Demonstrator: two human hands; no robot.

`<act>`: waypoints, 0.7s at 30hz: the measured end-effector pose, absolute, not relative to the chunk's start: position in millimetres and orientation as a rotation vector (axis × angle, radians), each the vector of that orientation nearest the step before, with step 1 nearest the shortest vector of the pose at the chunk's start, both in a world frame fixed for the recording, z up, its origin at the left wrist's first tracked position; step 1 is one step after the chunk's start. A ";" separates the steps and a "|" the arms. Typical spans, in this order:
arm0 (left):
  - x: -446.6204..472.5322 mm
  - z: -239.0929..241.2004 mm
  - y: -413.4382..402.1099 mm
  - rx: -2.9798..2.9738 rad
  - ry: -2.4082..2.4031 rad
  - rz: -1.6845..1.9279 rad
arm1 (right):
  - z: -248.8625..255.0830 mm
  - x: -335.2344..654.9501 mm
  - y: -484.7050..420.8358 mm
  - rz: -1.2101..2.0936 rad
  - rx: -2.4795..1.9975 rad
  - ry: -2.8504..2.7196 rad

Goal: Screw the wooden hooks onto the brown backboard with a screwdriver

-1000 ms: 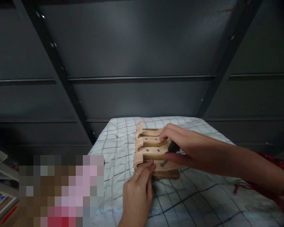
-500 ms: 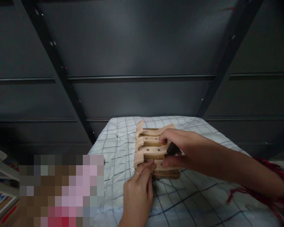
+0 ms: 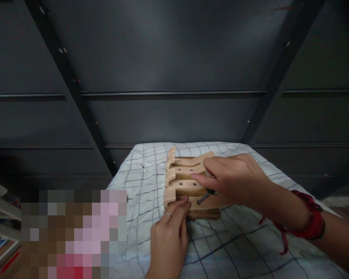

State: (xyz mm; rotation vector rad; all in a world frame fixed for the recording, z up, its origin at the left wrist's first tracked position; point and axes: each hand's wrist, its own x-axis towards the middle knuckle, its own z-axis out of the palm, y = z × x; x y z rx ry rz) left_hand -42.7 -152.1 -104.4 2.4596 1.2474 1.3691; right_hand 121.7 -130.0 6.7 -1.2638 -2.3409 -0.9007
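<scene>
A rack of several pale curved wooden hooks [image 3: 187, 185] lies across a darker wooden board [image 3: 206, 214] on a checked cloth. My left hand [image 3: 170, 236], with a ring on one finger, presses its fingertips onto the nearest wooden hook [image 3: 170, 196] and steadies it. In my right hand [image 3: 234, 174], the fingers are closed around a dark-handled screwdriver [image 3: 211, 191]. The shaft slants down to the left, and its tip meets the nearest hook at a hole or screw, just right of my left fingertips. My right hand hides most of the handle and the hooks' right ends.
A white cloth with dark check lines [image 3: 145, 182] covers the surface beneath the rack. Dark metal panels [image 3: 174, 120] rise behind it. At lower left are a pixelated patch [image 3: 75, 236] and shelves [image 3: 0, 228] with assorted items.
My right hand has turned about the screwdriver, wrist and red bracelet swinging further into view, and the shaft now shows. My left hand stays in place on the hook.
</scene>
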 end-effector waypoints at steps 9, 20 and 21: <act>-42.8 -107.5 -149.8 2.454 1.267 1.343 | 36.6 127.4 -146.7 0.060 -1.085 -2.665; -41.2 -106.7 -150.7 2.463 1.279 1.385 | 13.9 121.3 -134.6 -0.272 -1.294 -2.415; -41.1 -106.9 -150.6 2.463 1.279 1.390 | 12.6 121.0 -132.8 -0.310 -1.350 -2.421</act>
